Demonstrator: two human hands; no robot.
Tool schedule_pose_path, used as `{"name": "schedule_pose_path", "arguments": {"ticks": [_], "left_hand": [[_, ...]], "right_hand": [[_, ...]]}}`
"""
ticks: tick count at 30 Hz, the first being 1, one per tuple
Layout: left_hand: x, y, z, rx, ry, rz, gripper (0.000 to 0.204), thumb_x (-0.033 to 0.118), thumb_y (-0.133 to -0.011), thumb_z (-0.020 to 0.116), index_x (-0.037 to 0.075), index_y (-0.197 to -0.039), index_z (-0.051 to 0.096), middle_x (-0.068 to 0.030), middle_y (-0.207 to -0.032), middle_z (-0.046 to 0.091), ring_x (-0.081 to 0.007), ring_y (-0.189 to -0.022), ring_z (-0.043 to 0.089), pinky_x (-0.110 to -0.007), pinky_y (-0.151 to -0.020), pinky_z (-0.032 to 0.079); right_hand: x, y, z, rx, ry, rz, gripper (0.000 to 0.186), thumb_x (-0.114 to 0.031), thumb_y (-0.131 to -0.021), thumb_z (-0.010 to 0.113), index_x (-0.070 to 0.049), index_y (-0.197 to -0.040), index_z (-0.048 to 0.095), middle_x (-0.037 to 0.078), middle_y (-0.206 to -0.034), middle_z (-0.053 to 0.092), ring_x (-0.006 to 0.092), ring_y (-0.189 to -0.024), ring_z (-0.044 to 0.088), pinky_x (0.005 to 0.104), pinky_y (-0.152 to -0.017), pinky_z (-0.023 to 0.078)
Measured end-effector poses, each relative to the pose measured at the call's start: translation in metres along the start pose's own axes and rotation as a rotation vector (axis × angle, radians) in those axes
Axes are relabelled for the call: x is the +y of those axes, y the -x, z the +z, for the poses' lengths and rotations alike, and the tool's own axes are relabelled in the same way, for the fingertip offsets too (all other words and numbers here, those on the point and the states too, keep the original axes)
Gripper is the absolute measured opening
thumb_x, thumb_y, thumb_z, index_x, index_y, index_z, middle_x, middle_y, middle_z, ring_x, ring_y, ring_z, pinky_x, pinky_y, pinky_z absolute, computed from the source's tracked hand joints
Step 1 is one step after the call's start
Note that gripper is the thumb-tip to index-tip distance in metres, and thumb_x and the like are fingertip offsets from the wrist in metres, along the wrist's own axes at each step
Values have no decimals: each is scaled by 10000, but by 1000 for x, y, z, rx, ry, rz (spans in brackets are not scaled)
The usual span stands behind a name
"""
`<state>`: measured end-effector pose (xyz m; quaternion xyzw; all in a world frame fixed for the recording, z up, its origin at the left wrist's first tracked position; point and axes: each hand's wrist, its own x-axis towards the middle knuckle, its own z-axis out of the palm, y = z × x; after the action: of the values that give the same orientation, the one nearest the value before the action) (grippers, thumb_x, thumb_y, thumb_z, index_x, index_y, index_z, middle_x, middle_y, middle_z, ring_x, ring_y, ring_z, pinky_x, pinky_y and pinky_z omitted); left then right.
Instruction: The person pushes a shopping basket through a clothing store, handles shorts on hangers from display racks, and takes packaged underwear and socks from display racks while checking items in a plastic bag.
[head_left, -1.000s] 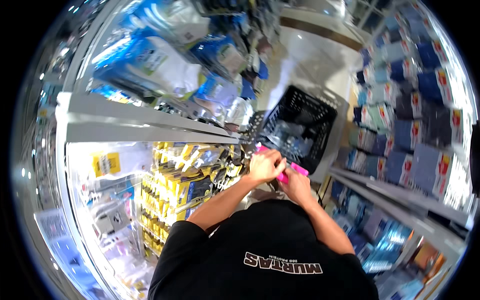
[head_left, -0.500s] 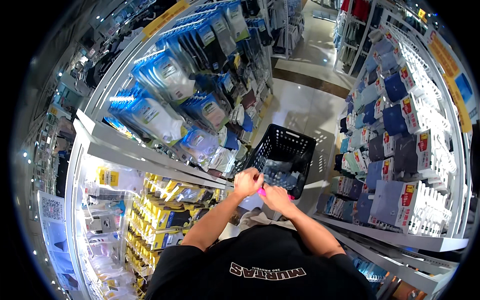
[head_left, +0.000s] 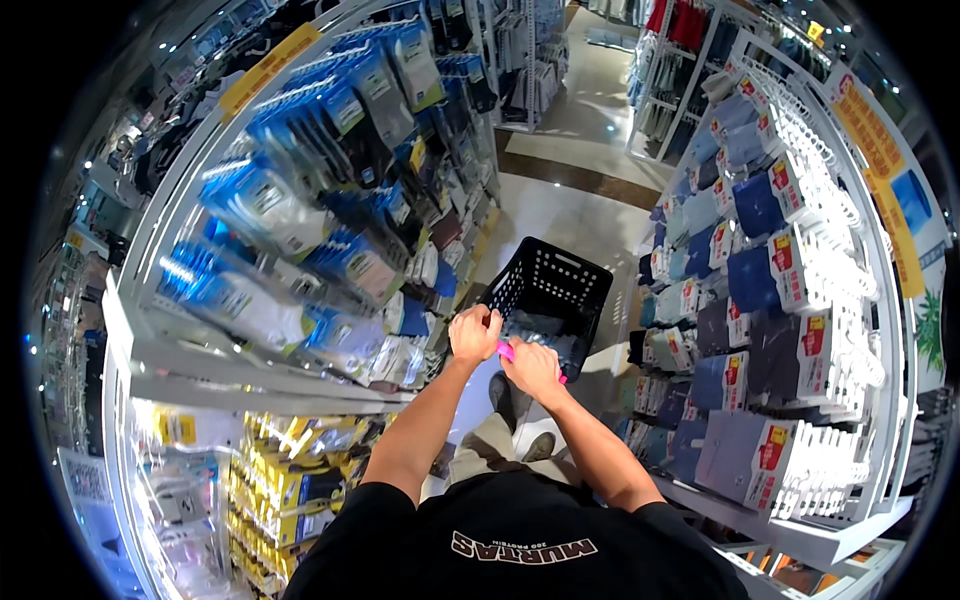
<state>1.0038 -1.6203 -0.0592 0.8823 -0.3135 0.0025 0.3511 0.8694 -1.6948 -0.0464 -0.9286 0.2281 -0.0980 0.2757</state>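
Note:
In front of me is a black plastic shopping basket (head_left: 585,285) with rows of holes in its sides. Grey-blue items in clear wrapping (head_left: 540,335) lie at its near end. A pink handle (head_left: 506,351) runs along that near end. My left hand (head_left: 474,334) is closed on the handle's left part, thumb uppermost. To its right, my right hand (head_left: 532,366) wraps around the same bar, knuckles up. Both fists cover most of the handle. Whether the basket rests on a wheeled frame is hidden.
A rack of blue-topped clear packets (head_left: 350,150) stands on the left, with yellow packets (head_left: 300,480) nearer me. The right rack holds folded blue and grey garments (head_left: 755,280) on white hangers. Between them runs a pale tiled aisle (head_left: 545,205) toward more clothing racks. My shoes (head_left: 502,395) show below.
The basket and both hands sit a little further left in the picture, with the grip kept. The racks have shifted left and downward in view, and my shoes now show.

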Motion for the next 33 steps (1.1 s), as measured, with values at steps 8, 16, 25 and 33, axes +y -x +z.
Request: {"name": "schedule_pose_path", "arguments": {"ticks": [8, 16, 25, 33], "left_hand": [[17, -78, 50, 37, 111, 113, 313, 307, -838, 628, 64, -652, 560, -129, -698, 628, -360, -705, 616, -478, -650, 462], [22, -132, 76, -154, 221, 307, 287, 309, -862, 636, 78, -698, 586, -103, -697, 615, -317, -713, 612, -440, -696, 468], [42, -192, 109, -208, 218, 324, 299, 314, -881, 599, 73, -704, 588, -116, -741, 645, -325, -757, 625, -452, -725, 477], [51, -242, 143, -118, 188, 334, 285, 301, -855, 610, 70, -691, 581, -113, -722, 637, -329, -719, 626, -470, -693, 487]], "right_hand": [[46, -81, -31, -58, 191, 112, 269, -361, -802, 644, -104, -881, 642, 182, -725, 682, 377, -689, 682, 496, -653, 545], [81, -136, -61, -29, 175, 134, 235, -350, -731, 702, -131, -805, 664, 160, -723, 680, 374, -691, 669, 485, -676, 533], [126, -195, -79, 87, 237, 90, 288, -355, -690, 753, -92, -726, 640, 101, -714, 659, 327, -685, 658, 441, -627, 527], [156, -252, -100, -136, 191, 158, 349, -382, -703, 771, -92, -865, 666, 112, -801, 678, 303, -770, 678, 436, -700, 528]]}}
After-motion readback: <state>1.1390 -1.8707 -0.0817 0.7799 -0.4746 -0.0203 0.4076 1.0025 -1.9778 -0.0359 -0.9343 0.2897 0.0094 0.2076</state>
